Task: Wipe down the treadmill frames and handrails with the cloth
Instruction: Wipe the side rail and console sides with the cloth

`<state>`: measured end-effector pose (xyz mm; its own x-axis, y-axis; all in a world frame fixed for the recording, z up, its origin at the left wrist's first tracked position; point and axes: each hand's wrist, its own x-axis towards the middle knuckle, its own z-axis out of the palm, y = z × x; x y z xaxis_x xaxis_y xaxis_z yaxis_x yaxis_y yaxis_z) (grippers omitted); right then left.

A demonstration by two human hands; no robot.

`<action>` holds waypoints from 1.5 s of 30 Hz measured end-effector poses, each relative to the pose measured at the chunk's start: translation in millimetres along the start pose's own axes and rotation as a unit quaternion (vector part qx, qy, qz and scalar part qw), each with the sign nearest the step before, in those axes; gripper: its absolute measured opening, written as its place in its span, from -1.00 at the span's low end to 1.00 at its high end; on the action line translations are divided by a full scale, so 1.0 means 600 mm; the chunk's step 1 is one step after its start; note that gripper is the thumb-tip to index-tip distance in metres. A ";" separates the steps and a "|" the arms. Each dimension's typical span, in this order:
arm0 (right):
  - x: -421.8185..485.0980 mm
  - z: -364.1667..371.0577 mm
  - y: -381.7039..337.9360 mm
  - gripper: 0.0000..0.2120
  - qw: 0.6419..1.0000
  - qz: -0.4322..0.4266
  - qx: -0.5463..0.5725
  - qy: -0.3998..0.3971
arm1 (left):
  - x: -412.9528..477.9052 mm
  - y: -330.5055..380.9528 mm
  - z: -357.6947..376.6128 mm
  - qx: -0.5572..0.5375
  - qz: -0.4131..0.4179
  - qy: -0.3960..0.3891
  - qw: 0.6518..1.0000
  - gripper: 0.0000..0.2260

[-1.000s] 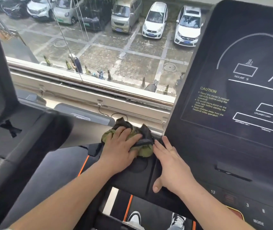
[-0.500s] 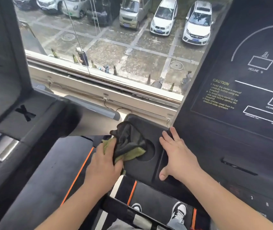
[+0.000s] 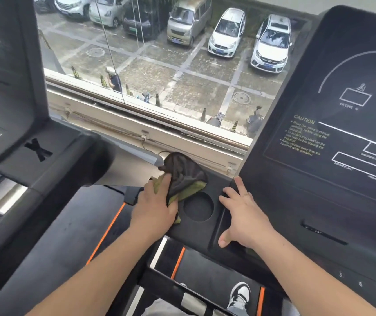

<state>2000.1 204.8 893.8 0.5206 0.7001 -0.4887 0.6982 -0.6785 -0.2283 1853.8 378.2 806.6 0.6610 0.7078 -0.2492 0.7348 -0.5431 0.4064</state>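
A crumpled dark and olive-green cloth (image 3: 183, 176) lies on the left wing of the black treadmill console (image 3: 210, 233), just above a round cup recess (image 3: 198, 206). My left hand (image 3: 155, 207) grips the cloth's lower edge at the wing's left side. Spread fingers of my right hand (image 3: 243, 213) rest flat on the raised panel to the right of the recess. The console's display (image 3: 346, 124) with white markings and a caution label rises at the right.
A second treadmill's console (image 3: 11, 124) stands close on the left. A window ledge (image 3: 150, 131) runs behind, with a car park below. The treadmill belt with orange stripes (image 3: 178, 261) and my shoes (image 3: 239, 293) show underneath.
My left hand dragged the cloth from beside my right hand leftward to the wing's edge, uncovering the round recess. My right hand stayed on the panel.
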 end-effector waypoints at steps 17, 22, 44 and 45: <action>-0.015 0.026 0.038 -0.08 0.997 -0.029 0.038 0.065 | -0.018 0.032 0.026 0.068 0.105 0.098 0.987 -0.52; -0.065 0.088 0.088 -0.61 0.960 0.017 0.133 0.246 | -0.084 -0.003 0.050 0.110 0.188 0.089 0.972 -0.48; -0.050 0.054 0.064 -0.44 0.979 -0.056 0.083 0.176 | 0.012 0.067 0.026 0.054 0.155 0.106 0.981 -0.39; -0.043 0.049 0.061 -0.29 0.987 -0.069 0.063 0.131 | -0.015 0.069 0.040 0.048 0.145 0.109 0.982 -0.38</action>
<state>1997.9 155.7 873.4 0.5449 0.8104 -0.2150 0.7137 -0.5829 -0.3883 1881.6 338.5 804.7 0.8047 0.5904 0.0627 0.5378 -0.7695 0.3446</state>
